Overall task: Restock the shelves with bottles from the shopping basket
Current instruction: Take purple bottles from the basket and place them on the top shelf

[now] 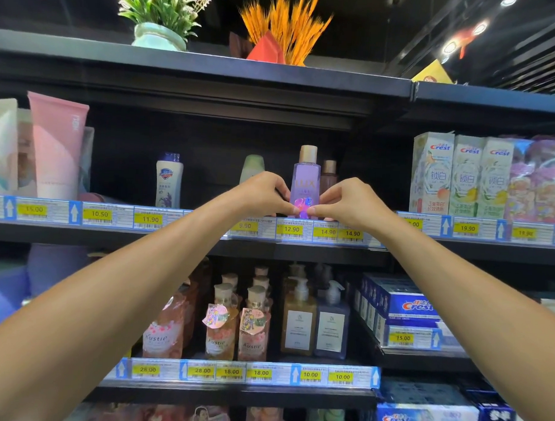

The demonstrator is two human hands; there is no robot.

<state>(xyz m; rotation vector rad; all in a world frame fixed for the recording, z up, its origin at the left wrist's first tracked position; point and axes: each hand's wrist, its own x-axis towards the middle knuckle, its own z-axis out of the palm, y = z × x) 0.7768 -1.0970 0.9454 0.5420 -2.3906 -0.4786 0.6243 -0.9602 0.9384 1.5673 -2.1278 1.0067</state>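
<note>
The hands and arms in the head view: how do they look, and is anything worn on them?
Both are bare. The left hand and the right hand have no gloves, and no ring shows on them. The left forearm and the right forearm carry no sleeve, watch or bracelet as far as the picture reaches.

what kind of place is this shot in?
A shop, most likely the toiletries aisle of a supermarket or drugstore. Yellow price tags run along the shelf front, Crest toothpaste boxes stand in rows, and the left hand and right hand pinch a purple bottle standing there.
</note>
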